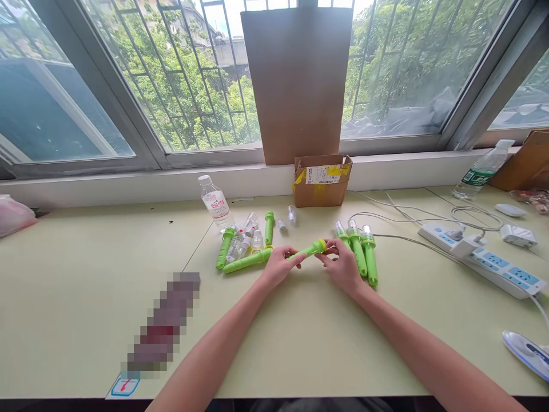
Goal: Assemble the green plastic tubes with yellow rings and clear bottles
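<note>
A green plastic tube (306,251) with a yellow ring at its wider end is held between my two hands over the table. My left hand (281,266) is closed around its narrow end. The fingers of my right hand (343,268) pinch the ringed end. Just right of that hand lie three green tubes with clear ribbed caps (355,246), side by side. Beyond my left hand are a loose green tube (246,261), an upright-lying one (269,228) and another (225,248). Several clear plastic caps (234,249) lie among them.
A water bottle (215,204) stands behind the loose parts, and a cardboard box (321,191) sits at the windowsill. To the right are a power strip (484,260), cables, another bottle (482,171) and a white device (526,353). A blurred dark object (165,323) lies front left.
</note>
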Tool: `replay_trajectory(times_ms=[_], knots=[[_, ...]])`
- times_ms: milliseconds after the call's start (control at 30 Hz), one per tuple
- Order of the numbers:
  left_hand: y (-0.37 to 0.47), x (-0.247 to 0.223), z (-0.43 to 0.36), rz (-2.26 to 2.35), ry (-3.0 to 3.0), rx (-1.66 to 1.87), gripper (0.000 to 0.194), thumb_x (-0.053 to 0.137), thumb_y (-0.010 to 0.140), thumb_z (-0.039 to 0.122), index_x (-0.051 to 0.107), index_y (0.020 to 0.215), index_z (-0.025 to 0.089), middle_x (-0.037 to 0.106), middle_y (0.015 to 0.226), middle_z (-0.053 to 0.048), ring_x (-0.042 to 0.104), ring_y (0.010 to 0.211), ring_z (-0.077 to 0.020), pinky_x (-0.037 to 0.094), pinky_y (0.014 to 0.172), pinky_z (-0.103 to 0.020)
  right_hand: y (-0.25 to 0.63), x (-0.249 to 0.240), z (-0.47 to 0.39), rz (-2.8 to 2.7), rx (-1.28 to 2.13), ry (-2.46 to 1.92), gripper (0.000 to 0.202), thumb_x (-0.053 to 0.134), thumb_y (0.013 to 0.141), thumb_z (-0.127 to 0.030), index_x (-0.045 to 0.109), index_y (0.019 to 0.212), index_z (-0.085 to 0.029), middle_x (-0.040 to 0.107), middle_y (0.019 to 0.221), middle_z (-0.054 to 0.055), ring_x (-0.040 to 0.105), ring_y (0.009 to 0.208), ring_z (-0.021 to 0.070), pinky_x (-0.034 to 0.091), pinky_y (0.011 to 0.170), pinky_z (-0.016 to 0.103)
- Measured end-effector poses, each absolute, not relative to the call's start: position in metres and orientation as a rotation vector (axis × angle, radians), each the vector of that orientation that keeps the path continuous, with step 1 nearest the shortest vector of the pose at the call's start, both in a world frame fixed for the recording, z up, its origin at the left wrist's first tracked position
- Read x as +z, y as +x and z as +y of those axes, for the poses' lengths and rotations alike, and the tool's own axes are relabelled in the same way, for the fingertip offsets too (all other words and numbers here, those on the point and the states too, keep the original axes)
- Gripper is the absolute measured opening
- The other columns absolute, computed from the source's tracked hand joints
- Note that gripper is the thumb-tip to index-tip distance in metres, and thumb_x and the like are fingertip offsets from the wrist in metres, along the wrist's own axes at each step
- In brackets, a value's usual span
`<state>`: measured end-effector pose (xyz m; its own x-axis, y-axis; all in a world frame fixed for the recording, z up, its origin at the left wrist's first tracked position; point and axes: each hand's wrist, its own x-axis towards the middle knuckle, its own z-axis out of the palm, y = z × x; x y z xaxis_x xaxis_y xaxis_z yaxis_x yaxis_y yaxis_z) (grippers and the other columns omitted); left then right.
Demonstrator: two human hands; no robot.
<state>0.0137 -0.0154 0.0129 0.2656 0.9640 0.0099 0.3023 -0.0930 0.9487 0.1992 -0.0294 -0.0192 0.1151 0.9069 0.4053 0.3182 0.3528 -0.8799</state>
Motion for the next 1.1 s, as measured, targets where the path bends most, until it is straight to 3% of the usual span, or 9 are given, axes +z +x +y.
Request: replay_trajectory(times_ms=[200,333,467,567,700,933,1033,1100], knots=[[0.0111,0.0132,-0.0134,1.181,1.492,0.724,0.044,0.058,0.073,0.059,0.061,0.080,0.016,0.065,0.063,-0.001,0.028,0.032,-0.0030,0.020,0.035,-0.022,0.1985,-0.0191,-0.0290,-1.488,0.605,-1.192,0.041,0.064,0.074,-0.055,0.045,0.088,-0.022,0.064,0.105,0.012,0.068,0.074,0.0238,0.054,0.045,0.032],[0.0106,0.0170,-0.0151,1.183,1.526,0.726,0.041,0.063,0.070,0.056,0.059,0.079,0.017,0.063,0.063,0.001,0.030,0.035,-0.0033,0.022,0.037,-0.020,0.1985,-0.0202,-0.0291,-1.469,0.598,-1.173,0.039,0.065,0.074,-0.054,0.045,0.085,-0.022,0.065,0.104,0.011,0.068,0.072,0.0224,0.054,0.047,0.032],[0.0116,0.0213,-0.0191,1.150,1.540,0.759,0.035,0.074,0.063,0.041,0.057,0.082,0.019,0.062,0.064,0.002,0.050,0.051,-0.0084,0.032,0.048,-0.020,0.1981,-0.0206,-0.0299,-1.444,0.579,-1.152,0.038,0.066,0.073,-0.054,0.048,0.083,-0.021,0.067,0.105,0.011,0.068,0.069,0.0215,0.055,0.048,0.033],[0.0132,0.0213,-0.0212,1.159,1.520,0.788,0.033,0.073,0.065,0.036,0.054,0.086,0.020,0.064,0.064,0.001,0.056,0.057,-0.0118,0.034,0.051,-0.021,0.1986,-0.0202,-0.0304,-1.425,0.561,-1.145,0.037,0.066,0.073,-0.053,0.049,0.083,-0.021,0.067,0.104,0.012,0.068,0.069,0.0216,0.057,0.050,0.035],[0.0135,0.0182,-0.0203,1.146,1.529,0.811,0.029,0.071,0.066,0.039,0.053,0.078,0.018,0.064,0.062,0.000,0.050,0.050,-0.0093,0.029,0.047,-0.020,0.1999,-0.0203,-0.0304,-1.435,0.548,-1.131,0.037,0.067,0.073,-0.052,0.050,0.084,-0.021,0.067,0.103,0.012,0.069,0.069,0.0223,0.058,0.052,0.037],[0.0087,0.0152,-0.0151,1.135,1.447,0.763,0.035,0.072,0.064,0.046,0.054,0.075,0.018,0.063,0.059,0.003,0.025,0.036,-0.0025,0.016,0.039,-0.020,0.1985,-0.0199,-0.0304,-1.469,0.590,-1.124,0.035,0.066,0.075,-0.049,0.046,0.087,-0.021,0.064,0.107,0.012,0.068,0.069,0.0204,0.059,0.049,0.034],[0.0087,0.0143,-0.0147,1.126,1.423,0.749,0.038,0.071,0.064,0.050,0.056,0.076,0.017,0.064,0.060,0.002,0.024,0.035,-0.0025,0.015,0.036,-0.020,0.1982,-0.0191,-0.0311,-1.484,0.585,-1.113,0.034,0.065,0.077,-0.047,0.046,0.088,-0.021,0.064,0.106,0.012,0.068,0.071,0.0205,0.059,0.049,0.034],[0.0097,0.0141,-0.0155,1.135,1.454,0.772,0.038,0.069,0.066,0.052,0.058,0.076,0.017,0.064,0.061,0.001,0.029,0.034,-0.0031,0.020,0.035,-0.020,0.1987,-0.0193,-0.0311,-1.478,0.603,-1.102,0.033,0.064,0.077,-0.046,0.046,0.088,-0.021,0.064,0.106,0.011,0.067,0.072,0.0208,0.059,0.047,0.034]])
